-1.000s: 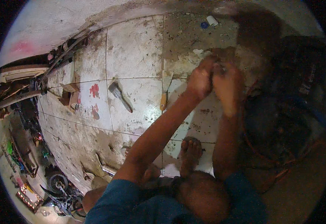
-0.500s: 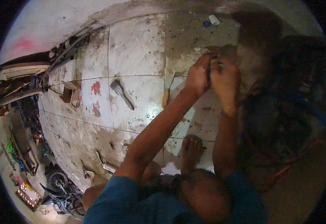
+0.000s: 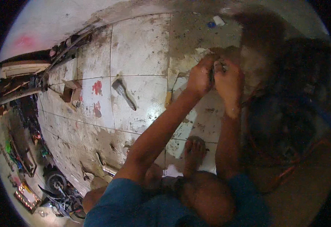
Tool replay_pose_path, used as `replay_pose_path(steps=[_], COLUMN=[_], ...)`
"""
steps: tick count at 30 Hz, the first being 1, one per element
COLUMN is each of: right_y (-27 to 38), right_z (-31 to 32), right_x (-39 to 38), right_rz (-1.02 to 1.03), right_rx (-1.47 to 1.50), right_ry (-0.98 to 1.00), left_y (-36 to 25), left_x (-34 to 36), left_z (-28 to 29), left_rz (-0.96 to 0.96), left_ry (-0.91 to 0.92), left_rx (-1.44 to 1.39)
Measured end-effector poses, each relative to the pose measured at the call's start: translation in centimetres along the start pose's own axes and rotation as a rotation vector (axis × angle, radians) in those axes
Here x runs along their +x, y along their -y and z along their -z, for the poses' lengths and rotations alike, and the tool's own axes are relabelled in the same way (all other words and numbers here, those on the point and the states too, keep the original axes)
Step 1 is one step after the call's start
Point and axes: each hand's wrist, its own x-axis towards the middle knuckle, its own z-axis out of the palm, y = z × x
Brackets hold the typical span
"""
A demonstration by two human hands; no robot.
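My left hand (image 3: pixel 201 78) and my right hand (image 3: pixel 230 85) are together over the dirty tiled floor, both with curled fingers. Between them is something small and dark that I cannot make out, mostly covered by the fingers. Left of my left forearm lies a putty knife with a yellow handle (image 3: pixel 168 99), its blade pointing away from me. Farther left, a flat paintbrush (image 3: pixel 124 94) rests on a white tile, bristles toward the far side. A pale patch of scraps (image 3: pixel 199 54) shows just beyond my left hand.
A white cylindrical piece (image 3: pixel 218 20) and a blue cap-like piece (image 3: pixel 211 25) lie near the far wall. An open cardboard box (image 3: pixel 71 94) stands at left. Dark round clutter with an orange cable (image 3: pixel 286 172) fills the right. A bicycle (image 3: pixel 61 193) is at lower left.
Both hands stay together in nearly the same place; the fingers and wrists have shifted slightly. The view has tilted a little. The tools on the floor have not moved.
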Motion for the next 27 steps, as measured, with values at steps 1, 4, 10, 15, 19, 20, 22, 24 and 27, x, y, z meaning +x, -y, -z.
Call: replay_pose_path(steps=[1, 4, 10, 15, 19, 20, 22, 24, 27], right_y=[-0.2, -2.8, -1.4, 0.2, -3.6, -4.0, -3.5, -1.0, -3.3], right_z=[-0.6, -2.7, -1.5, -0.3, -4.4, -4.0, -3.0, -1.5, -4.6], right_x=[1.4, 2.1, 0.8, -0.3, 0.8, 0.7, 0.5, -0.4, 3.0], right_rz=[0.034, 0.122, 0.069, -0.029, 0.055, 0.185, 0.207, 0.016, 0.052], right_rx=[-0.060, -0.152, -0.129, 0.058, -0.233, -0.165, -0.061, 0.046, -0.056], right_ry=[-0.040, -0.060, -0.039, 0.064, -0.040, -0.127, -0.138, 0.068, -0.030], left_y=[-0.1, 0.6, 2.3, 1.1, 1.8, 1.6, -0.2, 0.8, 1.4], left_x=[0.8, 2.3, 1.3, 0.2, -0.4, 1.5, 1.2, -0.8, 2.4], left_z=[-0.7, -0.1, -1.4, 0.2, -0.5, 0.4, 0.2, 0.2, -0.2], left_rz=[-0.063, 0.160, 0.191, 0.052, 0.133, 0.204, -0.017, 0.010, 0.199], left_ry=[-0.032, 0.139, 0.048, 0.070, 0.196, 0.218, 0.079, 0.059, 0.094], left_rx=[0.004, 0.119, -0.003, 0.075, 0.110, 0.094, 0.060, 0.030, 0.008])
